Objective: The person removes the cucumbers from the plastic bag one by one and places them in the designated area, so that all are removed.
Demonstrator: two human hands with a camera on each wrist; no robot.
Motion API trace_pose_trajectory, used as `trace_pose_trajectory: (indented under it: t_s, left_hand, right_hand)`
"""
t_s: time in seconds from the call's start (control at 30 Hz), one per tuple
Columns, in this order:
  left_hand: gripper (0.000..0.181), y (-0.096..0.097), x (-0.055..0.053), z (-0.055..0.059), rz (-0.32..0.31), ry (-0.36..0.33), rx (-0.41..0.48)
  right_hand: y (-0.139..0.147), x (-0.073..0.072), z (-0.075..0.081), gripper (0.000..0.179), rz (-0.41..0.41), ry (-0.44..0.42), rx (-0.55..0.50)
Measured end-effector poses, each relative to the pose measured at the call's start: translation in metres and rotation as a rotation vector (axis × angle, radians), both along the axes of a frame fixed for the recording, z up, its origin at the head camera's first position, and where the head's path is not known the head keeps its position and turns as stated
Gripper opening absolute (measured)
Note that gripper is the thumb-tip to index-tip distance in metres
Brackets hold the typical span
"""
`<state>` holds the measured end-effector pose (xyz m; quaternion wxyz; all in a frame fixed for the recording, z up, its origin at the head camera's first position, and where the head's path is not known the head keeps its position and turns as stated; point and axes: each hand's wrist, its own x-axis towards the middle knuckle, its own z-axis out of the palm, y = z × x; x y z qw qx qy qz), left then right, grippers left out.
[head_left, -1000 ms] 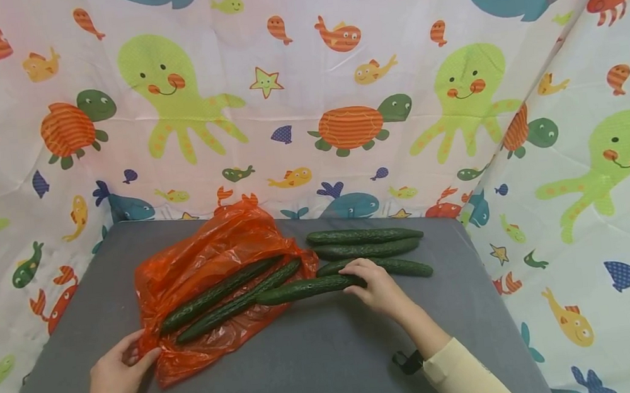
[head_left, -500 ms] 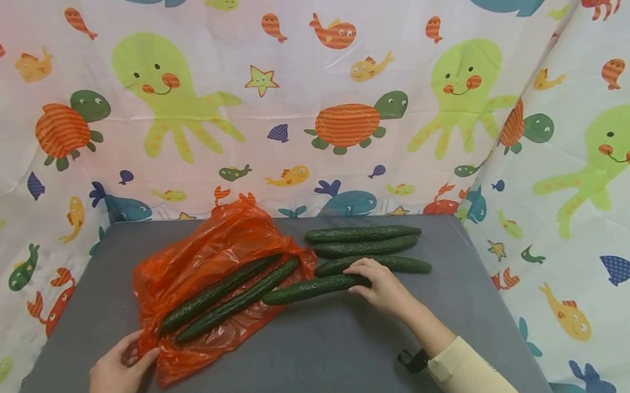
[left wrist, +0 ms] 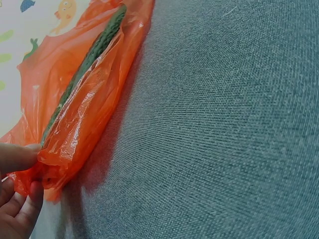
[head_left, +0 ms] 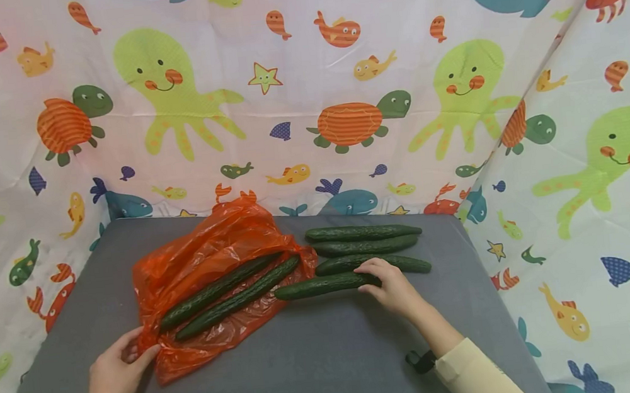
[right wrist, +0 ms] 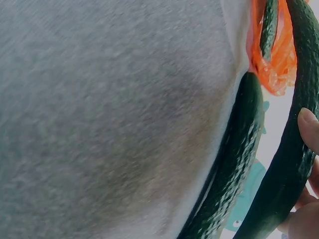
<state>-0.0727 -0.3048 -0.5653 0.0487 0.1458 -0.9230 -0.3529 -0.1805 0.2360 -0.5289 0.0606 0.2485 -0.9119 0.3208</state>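
An orange plastic bag (head_left: 201,252) lies on the left half of the table, with two cucumbers (head_left: 218,292) in its opening. My left hand (head_left: 116,370) pinches the bag's near left corner between thumb and fingers; the left wrist view shows the thumb (left wrist: 21,156) on the crumpled plastic. My right hand (head_left: 393,287) grips one end of another cucumber (head_left: 318,286), whose free end points left toward the bag. In the right wrist view this held cucumber (right wrist: 299,134) crosses in front of the others. Three more cucumbers (head_left: 364,233) lie side by side just behind it.
The grey table (head_left: 287,382) carries everything. A patterned curtain (head_left: 278,54) with sea animals hangs behind the table and along its sides. A black strap (head_left: 420,361) sits at my right wrist, beside the pale sleeve (head_left: 477,374).
My right hand has moved to the right with its cucumber, drawing the free end away from the two in the bag. The left hand stays on the bag's corner.
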Motion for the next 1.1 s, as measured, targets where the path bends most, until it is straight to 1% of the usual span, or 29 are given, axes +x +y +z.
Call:
trace_pose_trajectory:
  t_s: [0.23,0.4,0.6,0.77,0.97,1.1]
  left_hand:
    - [0.067,0.000,0.001,0.000,0.019,-0.038,0.029]
    - [0.068,0.000,0.001,0.001,0.023,-0.053,0.037]
    - [0.072,-0.001,0.001,0.000,0.023,-0.064,0.041]
    - [0.073,-0.002,0.002,-0.001,0.017,-0.049,0.032]
    - [0.068,-0.003,0.001,-0.002,0.002,-0.007,0.007]
    - [0.067,-0.003,0.000,-0.004,0.002,0.001,0.012]
  right_hand:
    - [0.010,-0.002,-0.007,0.036,-0.045,-0.037,0.002]
    - [0.016,-0.004,-0.010,0.035,-0.057,-0.068,0.005]
    - [0.024,-0.005,-0.012,0.036,-0.073,-0.050,0.023]
    - [0.031,-0.006,-0.013,0.035,-0.075,-0.060,0.034]
    - [0.043,-0.006,-0.019,0.035,-0.112,-0.080,0.036]
    - [0.052,-0.005,-0.021,0.036,-0.136,-0.095,0.036]
